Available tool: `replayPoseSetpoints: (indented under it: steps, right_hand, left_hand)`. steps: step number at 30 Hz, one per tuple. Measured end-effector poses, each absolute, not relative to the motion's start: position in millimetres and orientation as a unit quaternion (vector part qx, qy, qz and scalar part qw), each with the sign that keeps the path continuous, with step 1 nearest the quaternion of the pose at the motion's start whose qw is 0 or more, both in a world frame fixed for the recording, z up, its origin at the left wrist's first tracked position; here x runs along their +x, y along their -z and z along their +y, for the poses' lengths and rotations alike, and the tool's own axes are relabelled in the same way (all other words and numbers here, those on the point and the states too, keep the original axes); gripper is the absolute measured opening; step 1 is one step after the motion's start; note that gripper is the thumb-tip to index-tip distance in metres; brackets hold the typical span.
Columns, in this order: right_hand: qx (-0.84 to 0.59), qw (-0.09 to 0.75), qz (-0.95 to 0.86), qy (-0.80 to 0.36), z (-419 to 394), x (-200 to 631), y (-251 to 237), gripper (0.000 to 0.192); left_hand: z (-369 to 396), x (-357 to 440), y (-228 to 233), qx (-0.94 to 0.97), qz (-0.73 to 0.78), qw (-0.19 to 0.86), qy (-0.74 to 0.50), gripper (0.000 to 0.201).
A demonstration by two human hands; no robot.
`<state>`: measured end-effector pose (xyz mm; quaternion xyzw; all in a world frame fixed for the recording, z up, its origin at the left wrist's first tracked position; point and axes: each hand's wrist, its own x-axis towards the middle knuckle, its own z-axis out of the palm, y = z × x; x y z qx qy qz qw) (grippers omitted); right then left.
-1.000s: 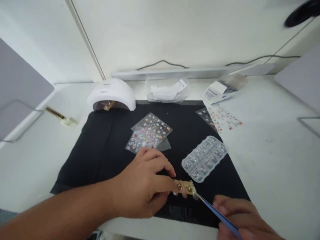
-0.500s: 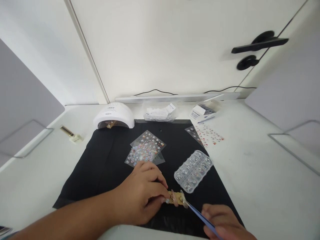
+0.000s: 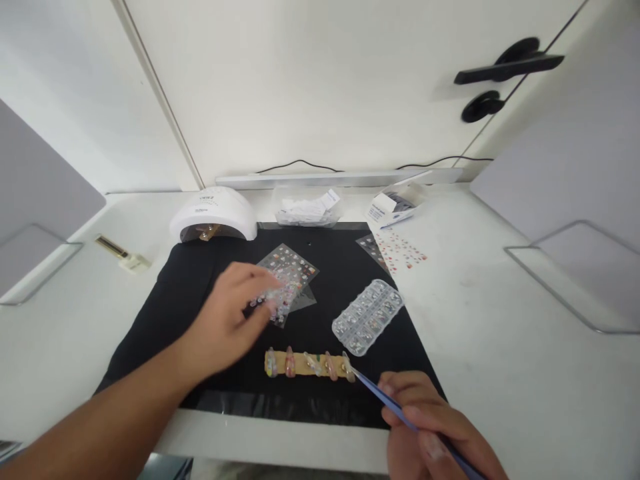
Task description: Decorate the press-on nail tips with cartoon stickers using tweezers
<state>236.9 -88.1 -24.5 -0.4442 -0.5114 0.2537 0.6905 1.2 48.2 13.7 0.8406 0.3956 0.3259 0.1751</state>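
Observation:
A tan strip (image 3: 303, 364) carrying several false nails lies on the black mat (image 3: 200, 293) near its front edge. My right hand (image 3: 433, 430) grips blue tweezers (image 3: 395, 407), whose tip touches the strip's right end. My left hand (image 3: 227, 317) hovers with fingers spread, its fingertips over the sticker sheets (image 3: 290, 273) at the mat's middle. It holds nothing. A clear compartment box of rhinestones (image 3: 367, 315) lies just right of the strip.
A white nail lamp (image 3: 213, 213) stands at the mat's back left. A plastic bag (image 3: 305, 210), an open small box (image 3: 393, 203) and a red sticker sheet (image 3: 403, 250) lie at the back. A gold-capped bottle (image 3: 120, 252) lies on the white table to the left.
My left hand has let go of the nail strip and moved up and left to the sticker sheets, uncovering the whole strip. The tweezers stay at the strip's right end.

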Motion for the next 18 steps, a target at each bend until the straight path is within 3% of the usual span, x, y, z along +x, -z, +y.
replayPoseSetpoints:
  steps: [5,10,18]
  right_hand:
    - [-0.428,0.687,-0.515,-0.284,-86.2,236.6,23.9,0.018]
    - [-0.398,0.701,-0.518,-0.286,-82.9,233.4,23.3,0.021]
    - [-0.385,0.696,-0.542,-0.273,-69.2,247.7,-7.5,0.014]
  left_hand:
    - [71.4,-6.2,-9.1,0.793,0.566,0.095,-0.207,0.04]
    - [68.0,13.3,-2.8,0.795,0.593,0.068,-0.107,0.042]
    - [70.8,10.0,-0.6,0.794,0.567,0.151,-0.158,0.039]
